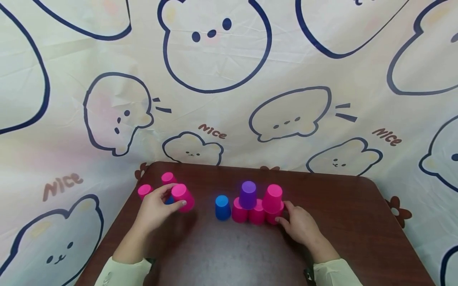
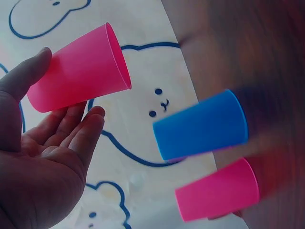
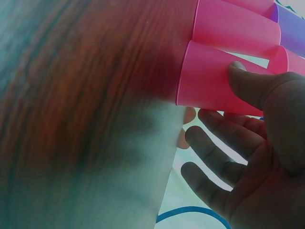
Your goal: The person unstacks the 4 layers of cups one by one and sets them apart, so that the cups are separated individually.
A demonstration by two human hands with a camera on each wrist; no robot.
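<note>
My left hand [image 1: 154, 207] holds a pink cup [image 1: 183, 197] upside down above the table's left part, thumb on one side and fingers on the other. Beneath and behind it, a blue cup [image 1: 169, 200] is mostly hidden in the head view; the left wrist view shows this blue cup [image 2: 202, 126] standing on the table. On the right, three pink cups [image 1: 240, 210] stand in a row, bearing a purple cup [image 1: 248, 194] and another pink cup [image 1: 274, 197]. My right hand [image 1: 302, 224] grips the row's rightmost pink cup [image 3: 214, 78] between thumb and fingers.
A blue cup [image 1: 223, 207] stands just left of the row. Two more pink cups, one nearer [image 1: 144, 191] and one farther [image 1: 168, 178], stand by the table's left edge. The brown table [image 1: 214, 254] meets a patterned cloth [image 1: 229, 111] at its back.
</note>
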